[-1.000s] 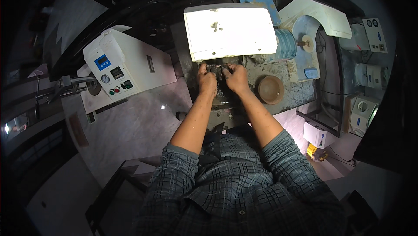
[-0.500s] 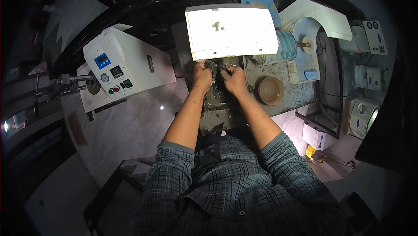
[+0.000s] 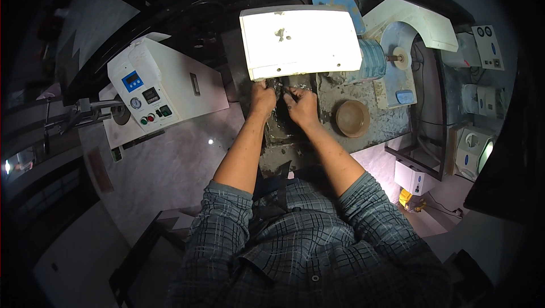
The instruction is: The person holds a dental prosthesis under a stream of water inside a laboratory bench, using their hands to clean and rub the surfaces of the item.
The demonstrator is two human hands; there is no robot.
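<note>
My left hand [image 3: 263, 100] is closed just under the front edge of a bright white machine cover [image 3: 306, 41], which hides part of its fingers. A short way to its right, my right hand [image 3: 303, 106] is closed too, its fingers curled and smeared with dark, wet grime. Whatever the two hands grip is too dark and small to make out. Both are above a wet, dirty metal tray [image 3: 282, 133]. Right of my right hand, a round brown bowl [image 3: 352, 118] stands on the slurry-spattered worktop [image 3: 386, 123].
A white control box [image 3: 164, 84] with gauge, displays and buttons stands on the left. Behind the bowl are a blue-green ribbed cylinder [image 3: 372, 60] and a small spindle wheel [image 3: 400, 58]. A blue tray [image 3: 343, 4] sits behind the cover. More white boxes [image 3: 410, 177] are at right.
My right hand has shifted slightly left, toward my left hand, and its fingers have turned a little. My left hand stays almost where it was.
</note>
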